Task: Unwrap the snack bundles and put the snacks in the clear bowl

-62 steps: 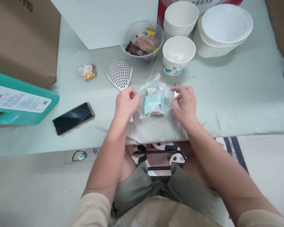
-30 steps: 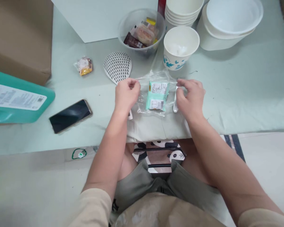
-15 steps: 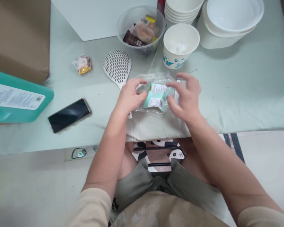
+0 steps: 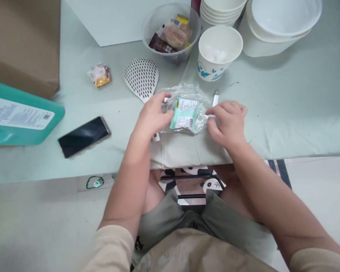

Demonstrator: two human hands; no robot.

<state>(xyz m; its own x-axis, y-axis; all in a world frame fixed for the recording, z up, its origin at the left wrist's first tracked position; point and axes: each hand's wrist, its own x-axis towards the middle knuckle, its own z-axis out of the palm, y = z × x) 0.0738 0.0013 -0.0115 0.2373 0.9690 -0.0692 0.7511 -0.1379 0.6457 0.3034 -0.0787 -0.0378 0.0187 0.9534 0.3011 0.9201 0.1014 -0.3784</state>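
Note:
A pale-green printed snack packet [image 4: 184, 113] lies on a clear plastic bag [image 4: 201, 99] near the table's front edge. My left hand [image 4: 155, 114] is at the bag's left side, thumb and forefinger apart, over the handle of the skimmer [image 4: 142, 78]. At the bag's right edge, my right hand [image 4: 229, 122] has its fingers curled in and its thumb and forefinger close together on the plastic. Just beyond that hand a slim silvery tool [image 4: 215, 97] sticks out, its lower part hidden.
A clear bowl [image 4: 197, 39] of wrapped snacks, a paper cup [image 4: 215, 67], stacked cups [image 4: 221, 17] and white tubs [image 4: 274, 43] stand at the back. Leftward are a wrapped snack [image 4: 100, 75], a phone [image 4: 84, 136], a green jug [image 4: 52, 117] and a cardboard box [image 4: 25, 41].
My right hand has drawn slightly right, off the packet, and its fingers have closed at the bag's edge. The silvery tool shows more clearly. My left hand has barely moved.

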